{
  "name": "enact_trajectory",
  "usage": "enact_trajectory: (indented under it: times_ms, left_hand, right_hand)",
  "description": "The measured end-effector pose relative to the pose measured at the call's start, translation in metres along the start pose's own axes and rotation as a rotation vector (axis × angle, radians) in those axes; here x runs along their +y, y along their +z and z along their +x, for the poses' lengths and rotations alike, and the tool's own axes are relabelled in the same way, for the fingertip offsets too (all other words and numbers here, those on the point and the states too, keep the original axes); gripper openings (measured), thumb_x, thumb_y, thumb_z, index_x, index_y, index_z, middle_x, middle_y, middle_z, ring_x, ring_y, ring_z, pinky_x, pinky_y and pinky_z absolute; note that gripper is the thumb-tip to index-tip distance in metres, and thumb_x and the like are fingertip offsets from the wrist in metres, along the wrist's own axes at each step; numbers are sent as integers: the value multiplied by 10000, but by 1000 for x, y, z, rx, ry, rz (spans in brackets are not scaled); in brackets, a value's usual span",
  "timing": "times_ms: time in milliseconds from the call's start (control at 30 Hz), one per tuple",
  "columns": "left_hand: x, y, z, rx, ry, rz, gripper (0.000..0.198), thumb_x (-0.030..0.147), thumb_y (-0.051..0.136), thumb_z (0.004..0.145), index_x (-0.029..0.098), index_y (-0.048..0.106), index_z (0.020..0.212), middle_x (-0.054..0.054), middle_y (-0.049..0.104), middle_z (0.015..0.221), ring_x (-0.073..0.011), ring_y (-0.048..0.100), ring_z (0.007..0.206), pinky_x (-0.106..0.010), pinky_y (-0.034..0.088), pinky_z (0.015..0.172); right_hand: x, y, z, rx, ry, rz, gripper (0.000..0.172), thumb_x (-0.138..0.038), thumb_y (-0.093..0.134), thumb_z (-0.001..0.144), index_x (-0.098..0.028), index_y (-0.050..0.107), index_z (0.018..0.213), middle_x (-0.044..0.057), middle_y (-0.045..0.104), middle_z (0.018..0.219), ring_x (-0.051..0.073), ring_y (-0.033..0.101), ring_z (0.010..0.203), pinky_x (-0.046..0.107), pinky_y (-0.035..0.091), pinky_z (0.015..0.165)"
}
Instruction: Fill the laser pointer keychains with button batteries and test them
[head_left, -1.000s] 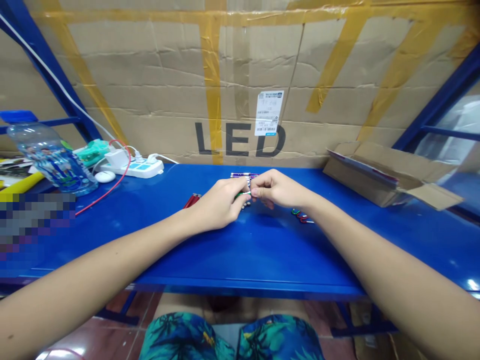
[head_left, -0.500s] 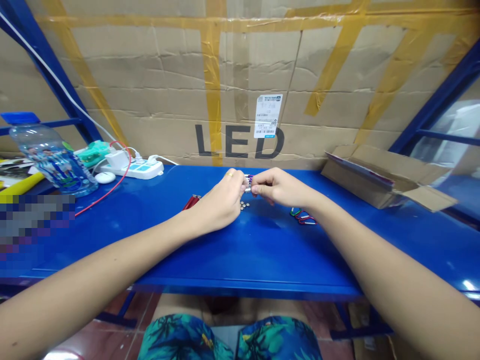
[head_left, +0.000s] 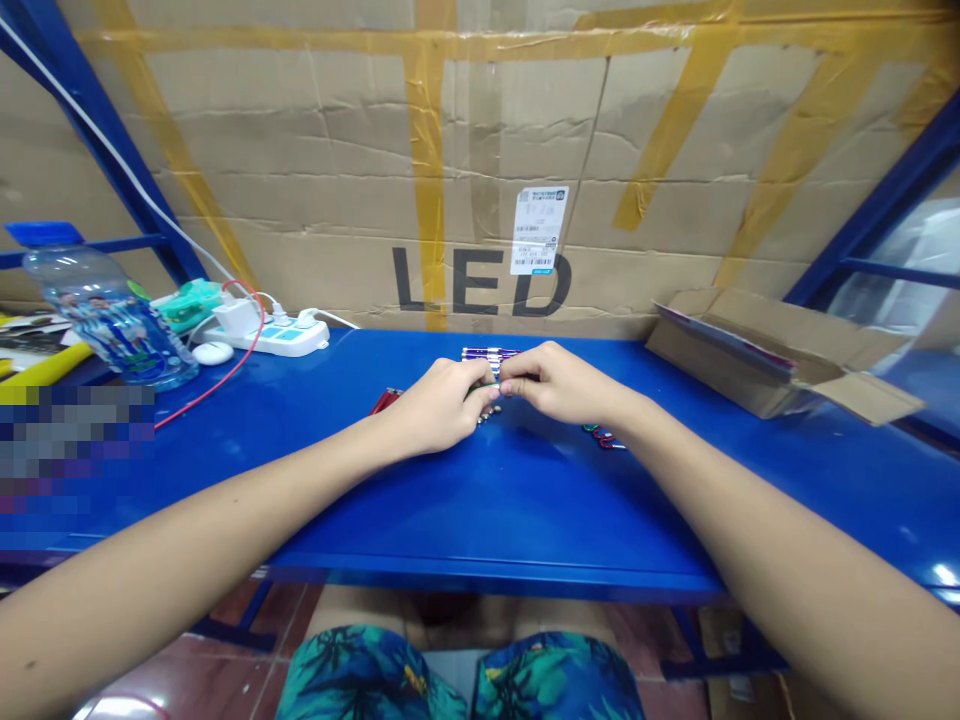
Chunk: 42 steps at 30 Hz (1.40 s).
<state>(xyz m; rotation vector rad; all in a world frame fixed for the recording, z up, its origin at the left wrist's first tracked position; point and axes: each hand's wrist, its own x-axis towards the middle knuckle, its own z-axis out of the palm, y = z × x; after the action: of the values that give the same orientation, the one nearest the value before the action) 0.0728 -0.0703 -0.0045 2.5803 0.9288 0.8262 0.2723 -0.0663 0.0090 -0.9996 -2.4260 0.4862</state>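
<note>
My left hand point(head_left: 450, 405) and my right hand point(head_left: 559, 385) meet over the middle of the blue table point(head_left: 480, 500). Both are closed, fingertips pinched close together. A small silvery piece shows between them, mostly covered by the fingers, so I cannot make out its kind. Just behind the fingertips lie purple metal tubes point(head_left: 480, 354) with silver bands. Small round silver pieces point(head_left: 491, 412) rest on the table beneath my hands. Red tubes point(head_left: 386, 400) lie beside my left wrist, partly hidden by it. Green and red carabiners point(head_left: 602, 437) are near my right wrist.
A water bottle point(head_left: 112, 310) with a blue cap stands at the left, by a white power strip point(head_left: 289, 335) and a red cable point(head_left: 247, 365). An open cardboard box point(head_left: 727, 350) sits at the right. A large LED carton point(head_left: 322, 200) walls off the back.
My left hand has turned and dropped slightly, its fingers now pinching beside the right fingertips. The purple tubes, mostly covered before, now lie in sight behind my hands.
</note>
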Motion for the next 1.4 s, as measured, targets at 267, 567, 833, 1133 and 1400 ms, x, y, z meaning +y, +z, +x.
enact_trajectory:
  times_ms: [267,567,833,1133,1400]
  left_hand:
    - [-1,2,-2,80,119,84,138,187,521,947,160,621,856,-29,713,788,-155,616,663,-283,406,630]
    - [-8,7,-1,111,139,157,136,197,486,969,150,604,919,-72,701,873,-198,644,765,-310,434,685]
    - [-10,8,-1,97,124,184,133,197,488,969,154,610,936,-83,711,906,-223,661,810,-319,449,701]
    - [-7,8,-2,50,83,253,155,210,458,985,138,595,994,-126,712,997,-262,666,896,-368,479,773]
    - [-7,5,0,57,7,144,147,240,473,982,159,595,998,-97,711,994,-239,657,869,-357,456,741]
  right_hand:
    - [2,0,0,-29,110,223,271,-276,540,850,-191,465,604,-49,445,493,101,432,467,250,291,508]
    - [2,0,1,-33,132,239,260,-287,538,857,-196,458,626,-52,462,478,104,458,442,239,320,486]
    - [3,2,1,-19,146,245,268,-297,532,852,-199,446,618,-55,456,478,102,448,439,242,319,486]
    - [4,4,2,-15,165,324,250,-298,549,841,-198,466,627,-49,477,467,106,453,430,246,343,484]
    - [5,0,1,-39,160,269,275,-390,555,889,-194,518,700,-40,521,501,124,500,453,252,380,492]
